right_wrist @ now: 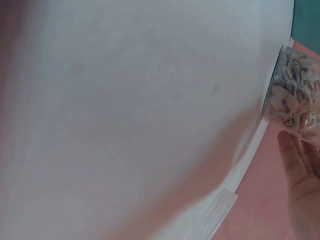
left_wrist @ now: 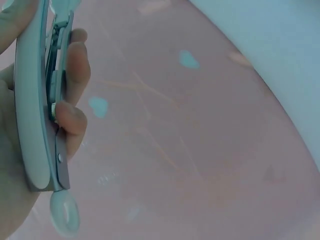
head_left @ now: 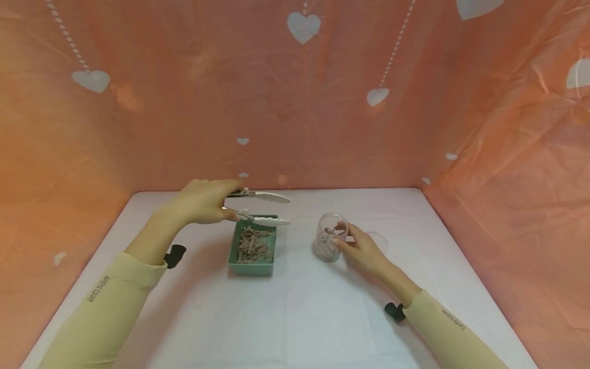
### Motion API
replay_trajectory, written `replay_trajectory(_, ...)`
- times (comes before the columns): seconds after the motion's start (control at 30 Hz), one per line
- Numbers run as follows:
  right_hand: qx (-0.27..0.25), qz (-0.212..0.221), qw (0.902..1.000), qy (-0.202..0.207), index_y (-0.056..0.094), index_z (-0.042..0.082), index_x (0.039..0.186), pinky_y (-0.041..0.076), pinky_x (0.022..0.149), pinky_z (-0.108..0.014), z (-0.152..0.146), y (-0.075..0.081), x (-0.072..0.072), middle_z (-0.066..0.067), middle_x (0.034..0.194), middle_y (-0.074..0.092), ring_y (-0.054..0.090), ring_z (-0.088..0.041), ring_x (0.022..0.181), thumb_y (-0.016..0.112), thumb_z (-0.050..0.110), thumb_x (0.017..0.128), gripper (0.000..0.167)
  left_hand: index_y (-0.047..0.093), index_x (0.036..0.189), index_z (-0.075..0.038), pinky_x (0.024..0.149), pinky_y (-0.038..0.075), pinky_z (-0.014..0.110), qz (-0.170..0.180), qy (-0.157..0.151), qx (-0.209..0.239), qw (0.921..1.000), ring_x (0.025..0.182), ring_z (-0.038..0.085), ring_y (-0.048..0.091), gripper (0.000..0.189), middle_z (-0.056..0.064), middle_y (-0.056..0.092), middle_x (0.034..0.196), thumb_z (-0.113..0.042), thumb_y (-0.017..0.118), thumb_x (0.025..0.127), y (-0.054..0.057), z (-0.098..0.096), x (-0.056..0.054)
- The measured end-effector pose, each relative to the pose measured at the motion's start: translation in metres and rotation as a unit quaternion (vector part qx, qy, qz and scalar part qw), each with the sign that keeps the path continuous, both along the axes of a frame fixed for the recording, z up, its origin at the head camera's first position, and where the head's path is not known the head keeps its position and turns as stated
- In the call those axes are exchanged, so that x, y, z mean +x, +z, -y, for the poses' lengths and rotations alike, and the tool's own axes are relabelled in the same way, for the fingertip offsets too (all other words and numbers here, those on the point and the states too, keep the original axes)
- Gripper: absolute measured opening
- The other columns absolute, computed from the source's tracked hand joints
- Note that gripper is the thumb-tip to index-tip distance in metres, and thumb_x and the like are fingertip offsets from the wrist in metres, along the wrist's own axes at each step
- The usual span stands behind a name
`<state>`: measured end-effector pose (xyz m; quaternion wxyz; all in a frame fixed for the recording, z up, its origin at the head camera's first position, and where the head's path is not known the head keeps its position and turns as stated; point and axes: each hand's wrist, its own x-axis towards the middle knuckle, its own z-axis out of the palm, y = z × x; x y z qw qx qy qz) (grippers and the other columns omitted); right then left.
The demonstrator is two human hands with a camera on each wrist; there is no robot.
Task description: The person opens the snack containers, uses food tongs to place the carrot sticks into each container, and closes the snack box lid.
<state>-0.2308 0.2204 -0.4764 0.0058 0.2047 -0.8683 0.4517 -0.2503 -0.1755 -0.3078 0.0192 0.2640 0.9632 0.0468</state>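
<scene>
My left hand grips a pair of tongs with pale tips spread apart, above the far end of a green tray. Brownish dried pieces lie in that tray, and nothing shows between the tong tips. In the left wrist view, fingers wrap the tongs' pale handle, with a pull ring at its end. My right hand holds a clear jar from its right side, thumb and fingers about it. Similar dried pieces partly fill the jar, and its top is uncovered.
A clear round lid lies on the white table, just behind the right hand in the head view. Orange cloth with pale hearts walls the table at the back and both sides.
</scene>
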Motion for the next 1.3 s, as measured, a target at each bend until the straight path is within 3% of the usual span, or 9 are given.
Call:
replay_trajectory(0.2, -0.001, 0.002, 1.0, -0.004, 0.046, -0.011, 0.146, 0.051, 0.104, -0.049, -0.004, 0.0, 0.001, -0.027, 0.142, 0.056, 0.053, -0.043, 0.136, 0.065, 0.019, 0.104, 0.054, 0.045, 0.156, -0.008, 0.099, 0.045, 0.066, 0.021, 0.001, -0.02, 0.9996, 0.125, 0.043, 0.062, 0.087, 0.013, 0.053, 0.153, -0.034, 0.087, 0.085, -0.002, 0.017, 0.008)
replay_trajectory(0.37, -0.002, 0.002, 1.0, -0.001, 0.046, -0.011, 0.146, 0.051, 0.104, -0.049, -0.004, 0.0, 0.002, -0.027, 0.142, 0.056, 0.053, -0.044, 0.135, 0.065, 0.018, 0.104, 0.053, 0.051, 0.152, -0.006, 0.104, 0.045, 0.063, 0.039, -0.025, -0.035, 0.9983, 0.132, 0.038, 0.058, 0.085, 0.013, 0.056, 0.151, -0.033, 0.09, 0.08, -0.011, 0.022, 0.011)
replay_trajectory(0.63, -0.006, 0.001, 1.0, 0.004, 0.046, -0.011, 0.146, 0.051, 0.104, -0.047, -0.004, 0.0, 0.002, -0.027, 0.142, 0.057, 0.054, -0.043, 0.135, 0.065, 0.016, 0.104, 0.053, 0.071, 0.13, -0.015, 0.085, 0.056, 0.05, 0.019, -0.052, -0.073, 0.9958, 0.102, 0.025, 0.068, 0.069, 0.002, 0.064, 0.118, -0.043, 0.093, 0.07, -0.015, 0.02, 0.009)
replay_trajectory(0.9, -0.004, 0.006, 1.0, 0.002, 0.047, -0.009, 0.146, 0.05, 0.104, -0.049, -0.003, -0.001, 0.0, -0.026, 0.143, 0.057, 0.053, -0.043, 0.136, 0.064, 0.019, 0.105, 0.053, 0.072, 0.113, -0.015, 0.075, 0.055, 0.044, 0.019, -0.052, -0.105, 0.993, 0.086, 0.016, 0.067, 0.063, -0.005, 0.071, 0.106, -0.051, 0.093, 0.066, -0.021, 0.012, 0.005)
replay_trajectory(1.3, -0.012, -0.001, 0.9999, 0.011, 0.047, -0.011, 0.145, 0.051, 0.103, -0.047, -0.003, -0.001, -0.002, -0.027, 0.141, 0.057, 0.054, -0.043, 0.135, 0.065, 0.017, 0.104, 0.053, 0.072, 0.119, -0.013, 0.083, 0.054, 0.053, 0.034, -0.046, -0.102, 0.9931, 0.099, 0.024, 0.07, 0.059, -0.001, 0.07, 0.115, -0.04, 0.093, 0.071, -0.02, 0.013, 0.003)
